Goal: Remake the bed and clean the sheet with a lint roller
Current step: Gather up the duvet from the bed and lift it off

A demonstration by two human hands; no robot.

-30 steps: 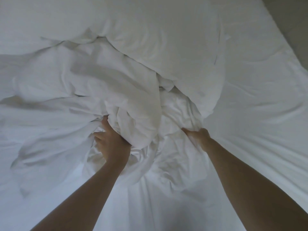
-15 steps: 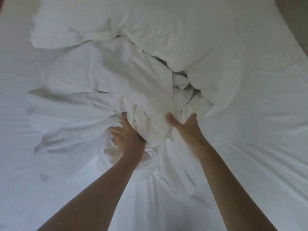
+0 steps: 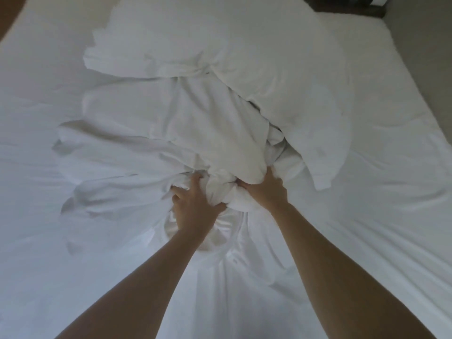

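A crumpled white duvet (image 3: 186, 123) lies bunched in the middle of the bed, over the white fitted sheet (image 3: 367, 228). My left hand (image 3: 193, 206) grips a gathered wad of the duvet at its near end, fingers dug into the folds. My right hand (image 3: 266, 189) grips the same bunch just to the right, its fingers curled under a fold. Both forearms reach forward from the bottom of the view. No lint roller is in sight.
The bed's right edge (image 3: 415, 113) runs diagonally at the upper right, with grey floor (image 3: 430, 45) beyond it. A dark piece of furniture (image 3: 347, 3) shows at the top right. A wrinkled sheet spreads to the left and right of the duvet.
My right hand has moved left and closed on the duvet beside my left hand. The view has pulled back, showing more of the bed's far end.
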